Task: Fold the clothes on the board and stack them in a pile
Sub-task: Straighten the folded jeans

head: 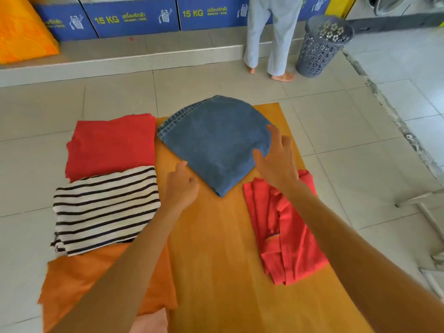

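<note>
Folded blue jeans [216,143] lie turned at an angle on the far half of the wooden board [216,248]. My right hand [276,159] rests with spread fingers on the jeans' right edge. My left hand [182,183] hovers by their near-left edge, fingers loosely curled, holding nothing. A crumpled red shirt [286,229] lies on the board's right side, partly under my right forearm. Left of the board sit a folded red garment [110,145], a folded black-and-white striped top [103,210] and an orange garment [84,280].
The board lies on a grey tiled floor. A person in pale trousers [271,32] stands barefoot by a step at the back, beside a dark perforated laundry basket [319,46]. Blue washing machine panels [132,18] line the back wall. An orange bag [21,32] sits far left.
</note>
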`<state>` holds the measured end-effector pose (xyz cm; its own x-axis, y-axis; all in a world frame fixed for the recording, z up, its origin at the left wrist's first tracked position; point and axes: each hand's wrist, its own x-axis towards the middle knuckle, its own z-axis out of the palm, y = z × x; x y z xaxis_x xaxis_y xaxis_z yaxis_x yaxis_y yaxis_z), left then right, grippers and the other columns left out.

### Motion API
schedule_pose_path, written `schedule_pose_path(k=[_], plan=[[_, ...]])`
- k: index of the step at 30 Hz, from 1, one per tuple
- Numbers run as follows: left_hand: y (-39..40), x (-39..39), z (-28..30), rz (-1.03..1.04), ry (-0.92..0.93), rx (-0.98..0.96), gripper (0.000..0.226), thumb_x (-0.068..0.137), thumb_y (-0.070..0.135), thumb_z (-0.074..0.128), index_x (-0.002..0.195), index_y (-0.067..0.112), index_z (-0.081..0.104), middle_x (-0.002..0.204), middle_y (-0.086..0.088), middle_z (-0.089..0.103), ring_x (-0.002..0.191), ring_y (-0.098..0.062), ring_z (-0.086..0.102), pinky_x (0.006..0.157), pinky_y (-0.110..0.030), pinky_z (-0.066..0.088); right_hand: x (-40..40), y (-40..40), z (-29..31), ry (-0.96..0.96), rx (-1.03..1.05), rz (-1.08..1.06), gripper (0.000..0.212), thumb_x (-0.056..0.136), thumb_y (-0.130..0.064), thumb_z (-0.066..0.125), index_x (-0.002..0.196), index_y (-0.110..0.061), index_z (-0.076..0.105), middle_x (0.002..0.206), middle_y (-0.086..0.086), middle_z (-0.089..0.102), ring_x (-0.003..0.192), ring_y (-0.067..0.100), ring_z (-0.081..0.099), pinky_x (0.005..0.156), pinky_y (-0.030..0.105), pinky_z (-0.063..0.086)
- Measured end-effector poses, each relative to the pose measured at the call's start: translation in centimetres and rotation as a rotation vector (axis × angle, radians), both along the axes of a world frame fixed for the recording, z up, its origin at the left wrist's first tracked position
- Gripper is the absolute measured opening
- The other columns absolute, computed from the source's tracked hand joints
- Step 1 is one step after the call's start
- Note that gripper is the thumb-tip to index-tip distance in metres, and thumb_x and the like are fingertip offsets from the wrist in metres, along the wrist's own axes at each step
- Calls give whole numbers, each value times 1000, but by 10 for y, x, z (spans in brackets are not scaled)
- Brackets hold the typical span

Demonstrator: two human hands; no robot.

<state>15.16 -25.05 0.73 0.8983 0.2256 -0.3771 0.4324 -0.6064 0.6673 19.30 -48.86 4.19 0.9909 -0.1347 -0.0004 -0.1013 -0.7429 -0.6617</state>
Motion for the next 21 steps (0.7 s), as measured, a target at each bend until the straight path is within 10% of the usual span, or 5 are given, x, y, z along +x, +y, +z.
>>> schedule_pose_path(k=[6, 21], plan=[[-20, 61, -24, 309, 15, -257, 56, 93, 33, 62, 142, 12, 45, 137, -4, 59, 123, -25, 57, 96, -32, 47, 122, -25, -31, 136, -243, 180, 72, 89, -48, 59, 151, -34, 25, 150, 13, 33, 135, 36, 38, 105, 54, 41], [-8, 95, -34, 414, 105, -300, 60, 64, 39, 76, 119, 23, 59, 108, 5, 72, 89, -12, 69, 70, -30, 57, 159, -33, -76, 324, 79, 326, 78, 89, -60, 59, 152, -41, 18, 149, -1, 47, 127, 29, 53, 95, 35, 41]])
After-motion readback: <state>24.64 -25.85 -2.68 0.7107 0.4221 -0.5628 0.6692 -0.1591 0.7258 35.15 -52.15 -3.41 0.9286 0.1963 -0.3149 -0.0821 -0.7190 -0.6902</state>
